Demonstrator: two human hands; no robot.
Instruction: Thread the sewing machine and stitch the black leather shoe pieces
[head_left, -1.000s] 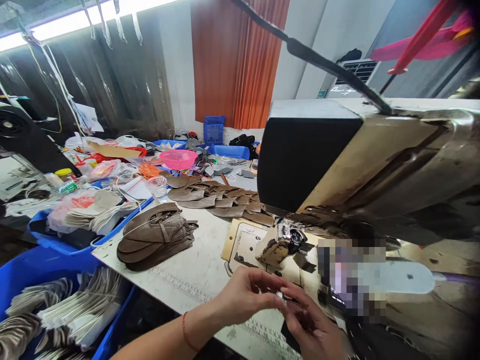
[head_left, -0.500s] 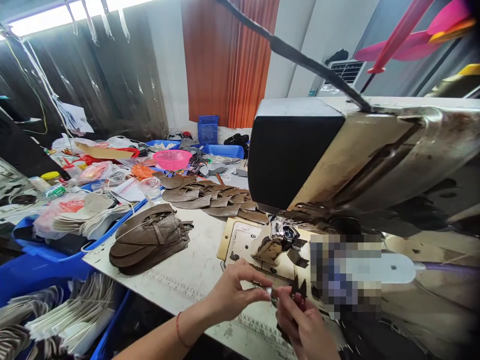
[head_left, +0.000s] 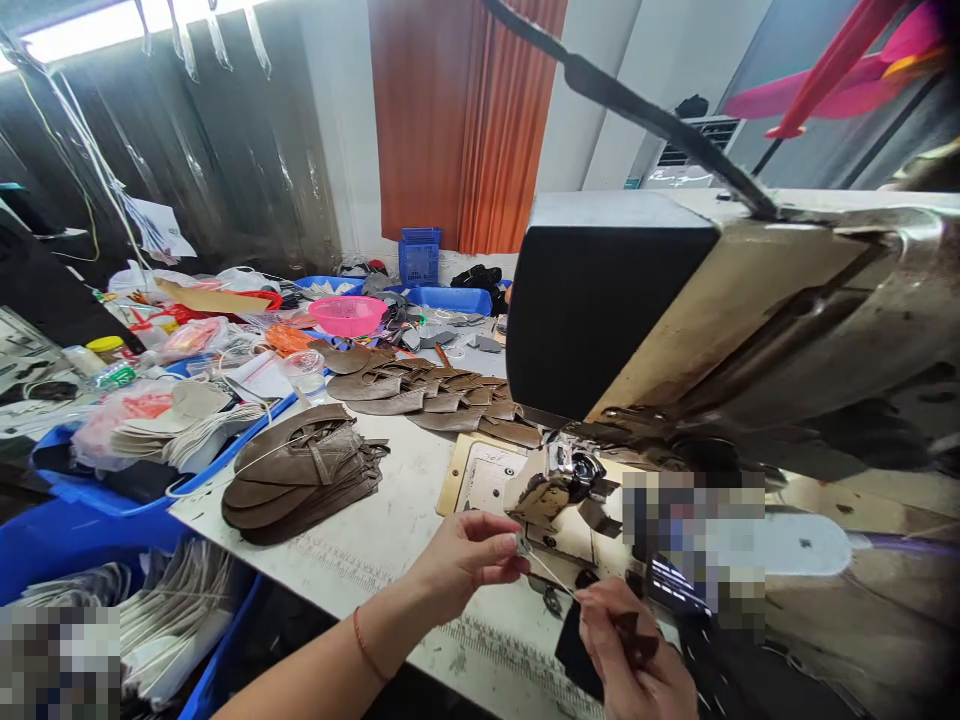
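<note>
My left hand [head_left: 484, 560] is closed, its thumb and fingertips pinching a small metal bobbin [head_left: 522, 545], mostly covered by the fingers. A pale thread [head_left: 555, 575] runs taut from the bobbin down to my right hand [head_left: 626, 645], whose fingers grip its other end. Also in the right hand are thread snips [head_left: 637, 640], their dark blades blurred against the palm. Both hands are just in front of the sewing machine's needle and presser area [head_left: 574, 470], apart from each other. Brown leather pieces [head_left: 292, 480] lie stacked to the left of the machine bed.
The sewing machine head [head_left: 611, 310] overhangs on the right. Behind, overlapping brown pieces [head_left: 427, 390] form a row. Blue bins [head_left: 82, 490] with pale cut pieces stand at left, and a pink basket [head_left: 346, 315] farther back. A printed ruler [head_left: 517, 660] marks the table's front edge.
My hands have drawn apart, the right moving down and right, and the thread now shows stretched between them. The snips' blades turned from pointing up to lying against the right hand.
</note>
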